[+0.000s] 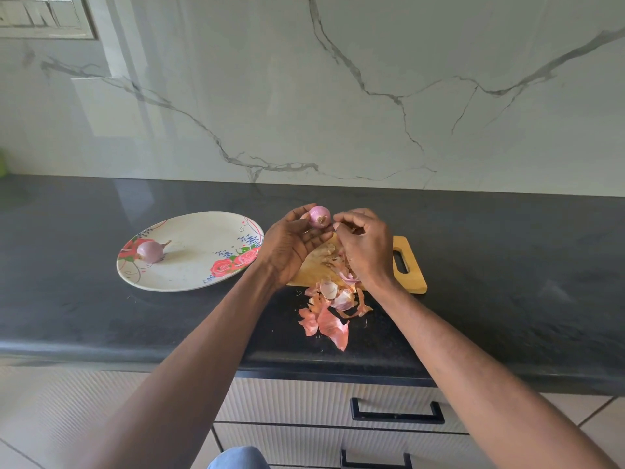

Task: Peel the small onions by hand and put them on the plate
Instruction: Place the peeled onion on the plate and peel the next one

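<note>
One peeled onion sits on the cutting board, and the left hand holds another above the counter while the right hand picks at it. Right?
Not quite: the head view shows the peeled onion on the plate, not the cutting board. The left hand holds another onion; the right hand picks at it.

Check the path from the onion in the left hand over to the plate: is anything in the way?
Nothing visible blocks it. The left hand holds the onion just right of the plate, with only bare counter between. One onion on the plate sits near the far left rim; the near side is free.
</note>
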